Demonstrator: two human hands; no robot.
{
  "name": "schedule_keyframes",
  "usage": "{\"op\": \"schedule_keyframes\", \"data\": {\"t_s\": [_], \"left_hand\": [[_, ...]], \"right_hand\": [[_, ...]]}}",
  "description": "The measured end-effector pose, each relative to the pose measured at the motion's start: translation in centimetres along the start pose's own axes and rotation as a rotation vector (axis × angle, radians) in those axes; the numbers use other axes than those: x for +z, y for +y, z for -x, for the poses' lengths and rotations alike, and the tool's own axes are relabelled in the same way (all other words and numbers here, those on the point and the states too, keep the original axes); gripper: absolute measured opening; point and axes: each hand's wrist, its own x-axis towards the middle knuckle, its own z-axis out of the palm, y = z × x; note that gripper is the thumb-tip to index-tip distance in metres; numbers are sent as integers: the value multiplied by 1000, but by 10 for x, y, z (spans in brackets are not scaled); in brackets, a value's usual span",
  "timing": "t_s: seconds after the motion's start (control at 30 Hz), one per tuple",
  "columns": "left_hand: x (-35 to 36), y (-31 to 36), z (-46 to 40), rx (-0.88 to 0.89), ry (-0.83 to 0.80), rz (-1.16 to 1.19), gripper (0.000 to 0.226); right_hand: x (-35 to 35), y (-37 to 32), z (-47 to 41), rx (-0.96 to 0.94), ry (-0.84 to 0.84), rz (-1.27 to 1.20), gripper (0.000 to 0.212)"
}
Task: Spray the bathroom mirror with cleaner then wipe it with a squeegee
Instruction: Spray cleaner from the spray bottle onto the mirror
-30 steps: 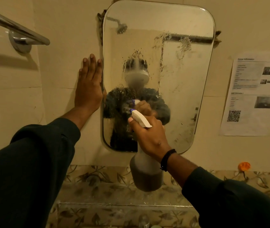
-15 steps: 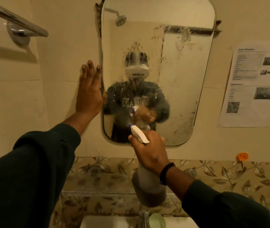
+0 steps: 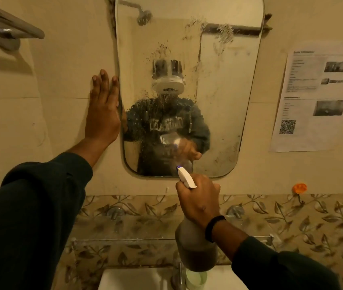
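Observation:
The rounded wall mirror (image 3: 225, 97) hangs straight ahead, speckled with spray droplets and streaks over its middle and upper part. My right hand (image 3: 200, 200) grips the neck of a spray bottle (image 3: 195, 250) with a white trigger head (image 3: 185, 178), its nozzle aimed at the mirror's bottom edge. The bottle's cloudy body hangs below my wrist. My left hand (image 3: 101, 109) lies flat with straight fingers on the wall tile, touching the mirror's left edge. No squeegee is in view.
A chrome towel bar (image 3: 9, 24) juts out at the upper left. A printed paper sheet (image 3: 317, 101) is stuck to the wall on the right, an orange hook (image 3: 300, 188) below it. A glass shelf (image 3: 145, 239), tap (image 3: 179, 273) and white basin (image 3: 133, 279) lie beneath the mirror.
My right hand has lowered the spray bottle from the mirror's middle down to its bottom edge. The view has tilted down, showing the basin. My left hand stays flat on the wall.

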Motion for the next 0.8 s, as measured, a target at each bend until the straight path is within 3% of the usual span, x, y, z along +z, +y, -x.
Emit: {"op": "schedule_keyframes", "data": {"t_s": [0.53, 0.8], "left_hand": [[-9, 10, 0, -42, -41, -16, 59], [-19, 27, 2, -83, -19, -23, 55]], "right_hand": [[-28, 42, -2, 205, 231, -1, 38], [-48, 55, 0, 187, 358, -94, 17]]}}
